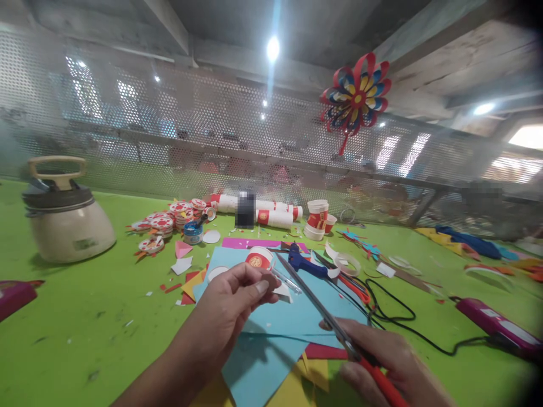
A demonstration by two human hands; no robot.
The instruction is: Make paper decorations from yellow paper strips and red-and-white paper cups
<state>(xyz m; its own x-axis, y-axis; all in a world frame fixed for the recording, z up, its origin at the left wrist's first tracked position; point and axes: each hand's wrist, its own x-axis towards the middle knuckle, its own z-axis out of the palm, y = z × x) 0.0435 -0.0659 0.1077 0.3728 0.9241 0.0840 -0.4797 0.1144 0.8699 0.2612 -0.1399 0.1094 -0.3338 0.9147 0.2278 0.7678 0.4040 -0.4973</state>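
Note:
My left hand [237, 299] is closed in a pinch over the light blue paper [271, 362]; a small dark piece shows at the fingertips, too small to name. In my right hand [377, 350] are scissors [326, 316] with red handles, their blades pointing up and left toward the left hand. Just beyond the left fingers lie a red and white paper cup [259, 258] and a clear pen-like item [288, 281]. A blue glue gun [307, 264] rests to the right of the cup.
A large kettle [70, 220] stands at the left. Paper cups [317, 219], stacked cups [275, 218] and round decorated pieces [160, 223] sit farther back. Black cable [407, 319] curls to a purple power strip [496, 325]. A paper flower [356, 99] rises behind. Paper scraps surround the blue sheets.

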